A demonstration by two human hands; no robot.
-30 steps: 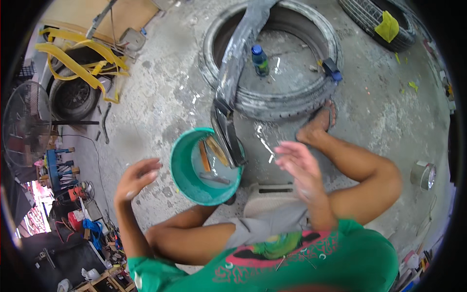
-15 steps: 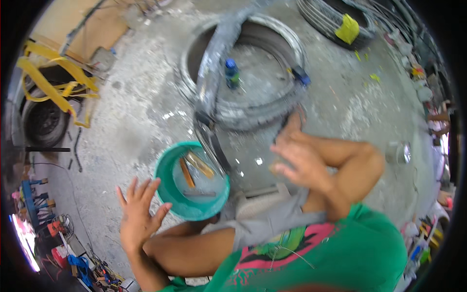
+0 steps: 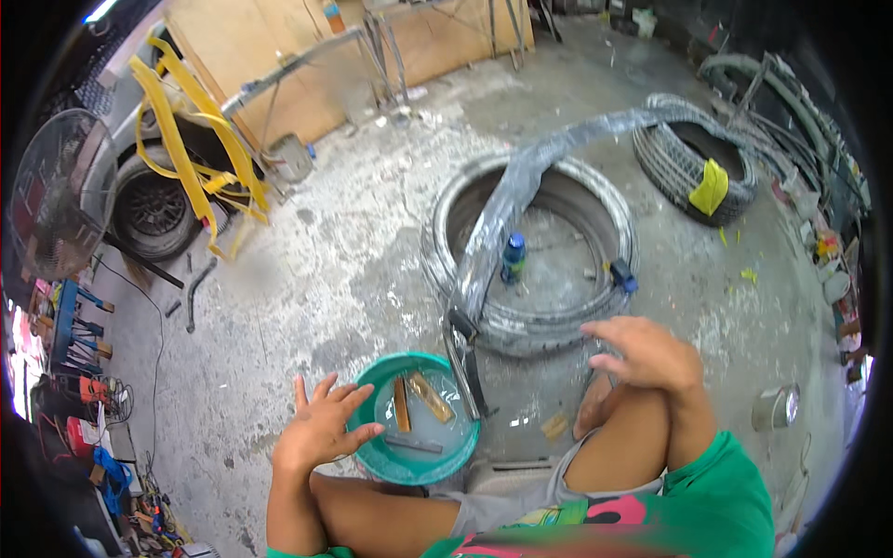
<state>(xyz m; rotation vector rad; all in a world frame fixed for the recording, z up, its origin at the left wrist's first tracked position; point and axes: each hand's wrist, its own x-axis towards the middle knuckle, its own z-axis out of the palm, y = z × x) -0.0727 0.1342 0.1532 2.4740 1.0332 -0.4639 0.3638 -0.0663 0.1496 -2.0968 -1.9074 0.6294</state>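
My left hand is held above the left rim of a teal basin, fingers spread, nothing in it. Cloudy water fills the basin's bottom, with a brown block, a longer tan block and a thin grey bar in it. Fingers stretched out and empty, my right hand hovers by the near right side of a tire. Across that tire lies a long, wet-looking dark grey strip, its near end at the basin. A small tan block rests on the floor between my legs.
A blue-capped bottle stands inside the tire, and a dark blue object sits on its rim. Farther right, a second tire carries a yellow cloth. Yellow frame pieces, a wheel and a fan stand left.
The view has tilted up, so the floor things sit lower and farther right. My right hand has moved away from the small tan block, toward the tire. My left hand stays spread beside the basin.
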